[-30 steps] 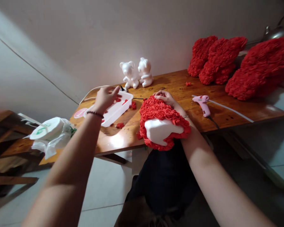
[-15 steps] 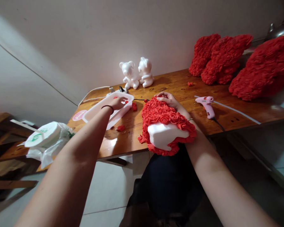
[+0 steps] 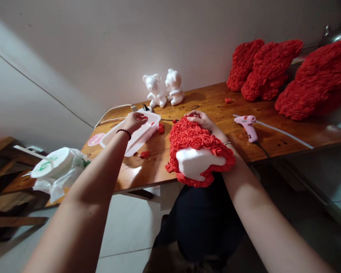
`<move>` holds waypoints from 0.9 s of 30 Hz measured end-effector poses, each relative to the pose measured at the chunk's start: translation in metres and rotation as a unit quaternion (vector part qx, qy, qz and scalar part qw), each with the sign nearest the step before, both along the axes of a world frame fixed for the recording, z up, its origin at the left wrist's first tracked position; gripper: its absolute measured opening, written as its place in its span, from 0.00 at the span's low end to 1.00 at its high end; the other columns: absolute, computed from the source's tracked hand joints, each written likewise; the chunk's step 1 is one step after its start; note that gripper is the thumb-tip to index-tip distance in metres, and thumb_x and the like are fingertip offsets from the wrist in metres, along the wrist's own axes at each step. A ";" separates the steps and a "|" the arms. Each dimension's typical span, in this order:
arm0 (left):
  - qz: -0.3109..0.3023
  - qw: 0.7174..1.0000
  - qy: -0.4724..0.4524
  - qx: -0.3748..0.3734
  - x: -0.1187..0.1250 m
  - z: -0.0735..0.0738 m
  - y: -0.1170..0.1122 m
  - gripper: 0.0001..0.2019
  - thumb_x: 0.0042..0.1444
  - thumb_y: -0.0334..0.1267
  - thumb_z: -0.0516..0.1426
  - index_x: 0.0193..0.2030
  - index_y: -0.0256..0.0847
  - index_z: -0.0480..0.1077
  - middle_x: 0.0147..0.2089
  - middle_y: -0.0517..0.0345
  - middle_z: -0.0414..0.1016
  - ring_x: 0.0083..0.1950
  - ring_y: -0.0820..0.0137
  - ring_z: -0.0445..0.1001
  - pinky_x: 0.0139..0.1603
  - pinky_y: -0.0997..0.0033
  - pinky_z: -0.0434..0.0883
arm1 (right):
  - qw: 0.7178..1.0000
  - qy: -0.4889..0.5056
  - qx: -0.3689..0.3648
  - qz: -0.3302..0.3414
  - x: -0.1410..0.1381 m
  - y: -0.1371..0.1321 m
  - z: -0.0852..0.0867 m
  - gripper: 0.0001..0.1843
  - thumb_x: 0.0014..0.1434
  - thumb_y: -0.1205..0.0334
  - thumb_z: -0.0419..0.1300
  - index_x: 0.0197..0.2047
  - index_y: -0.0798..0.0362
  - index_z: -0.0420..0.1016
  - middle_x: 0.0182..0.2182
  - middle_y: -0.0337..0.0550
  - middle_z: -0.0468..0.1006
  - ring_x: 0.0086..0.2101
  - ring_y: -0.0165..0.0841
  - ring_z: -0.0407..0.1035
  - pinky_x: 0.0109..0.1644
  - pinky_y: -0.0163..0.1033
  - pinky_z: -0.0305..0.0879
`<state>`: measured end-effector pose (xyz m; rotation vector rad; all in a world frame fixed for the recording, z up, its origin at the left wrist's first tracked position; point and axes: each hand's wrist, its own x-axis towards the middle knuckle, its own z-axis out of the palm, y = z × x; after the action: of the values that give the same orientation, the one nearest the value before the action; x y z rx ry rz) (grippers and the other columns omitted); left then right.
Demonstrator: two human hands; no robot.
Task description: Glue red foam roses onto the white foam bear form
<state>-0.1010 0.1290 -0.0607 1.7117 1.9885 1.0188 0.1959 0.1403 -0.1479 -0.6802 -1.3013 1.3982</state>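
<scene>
My left hand (image 3: pixel 134 120), with a dark beaded bracelet at the wrist, is over the white plastic tray (image 3: pixel 140 141). Its fingers are pinched on a small red foam rose (image 3: pixel 144 118). My right hand (image 3: pixel 200 119) grips the far end of a foam bear form (image 3: pixel 193 134) covered in red roses. This bear lies tilted at the table's front edge, and a bare white patch (image 3: pixel 197 163) of foam faces me. Loose red roses (image 3: pixel 144 154) lie beside the tray.
Two bare white foam bears (image 3: pixel 156 91) sit by the wall, near a power strip (image 3: pixel 142 110). A pink glue gun (image 3: pixel 247 127) with a long glue stick lies to the right. Several rose-covered forms (image 3: pixel 269 72) stand behind it. A bagged white tub (image 3: pixel 55 163) is at left.
My left hand has lifted and drawn back left inside the tray area, now with a red rose between its fingers. My right hand and the rose-covered bear have hardly moved.
</scene>
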 end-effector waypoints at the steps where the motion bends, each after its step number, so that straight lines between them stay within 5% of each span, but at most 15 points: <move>1: 0.001 1.000 0.006 0.011 0.005 0.004 -0.011 0.10 0.52 0.35 0.69 0.40 0.33 0.78 0.33 0.53 0.80 0.33 0.71 0.75 0.35 0.72 0.74 | 1.000 -0.002 0.001 -0.002 0.000 -0.002 0.001 0.17 0.44 0.51 0.73 0.36 0.48 0.75 0.38 0.40 0.80 0.42 0.35 0.72 0.52 0.44 0.71; 4: -0.050 0.995 0.011 0.087 0.033 0.019 -0.060 0.11 0.59 0.41 0.64 0.44 0.36 0.78 0.41 0.49 0.81 0.40 0.67 0.80 0.34 0.73 0.76 | 1.000 -0.011 0.008 -0.009 0.001 -0.008 0.005 0.16 0.47 0.52 0.71 0.36 0.48 0.75 0.39 0.41 0.80 0.44 0.36 0.72 0.51 0.44 0.72; 8: -0.189 0.967 0.047 0.166 0.078 0.040 -0.145 0.10 0.58 0.40 0.65 0.44 0.40 0.76 0.45 0.53 0.81 0.46 0.68 0.81 0.46 0.70 0.81 | 1.000 -0.016 0.005 -0.015 0.001 -0.012 0.010 0.13 0.48 0.54 0.70 0.36 0.47 0.74 0.40 0.40 0.80 0.46 0.37 0.72 0.52 0.45 0.73; 12: -0.249 0.953 0.100 0.140 0.103 0.048 -0.194 0.12 0.61 0.41 0.65 0.50 0.43 0.75 0.43 0.55 0.82 0.41 0.70 0.82 0.33 0.76 0.78 | 1.000 -0.020 0.002 -0.020 -0.001 -0.013 0.013 0.11 0.50 0.57 0.70 0.34 0.46 0.73 0.41 0.40 0.80 0.48 0.37 0.72 0.53 0.45 0.73; 21: -0.303 0.914 0.218 0.157 0.112 0.041 -0.188 0.07 0.65 0.38 0.61 0.43 0.47 0.83 0.42 0.56 0.83 0.37 0.70 0.79 0.39 0.69 0.76 | 1.000 -0.013 -0.010 -0.024 -0.001 -0.013 0.014 0.08 0.51 0.62 0.67 0.34 0.48 0.73 0.41 0.41 0.81 0.47 0.36 0.72 0.54 0.45 0.72; 27: -0.250 0.927 0.227 0.164 0.117 0.036 -0.188 0.06 0.63 0.36 0.63 0.42 0.45 0.83 0.38 0.56 0.83 0.34 0.70 0.78 0.38 0.68 0.75 | 1.000 -0.017 -0.014 -0.020 -0.001 -0.016 0.016 0.09 0.50 0.61 0.68 0.35 0.49 0.72 0.39 0.40 0.82 0.44 0.33 0.72 0.52 0.44 0.71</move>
<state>0.0163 -0.0585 -0.0246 2.6617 1.5069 0.8512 0.1951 0.1246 -0.1318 -0.7494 -1.2899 1.3800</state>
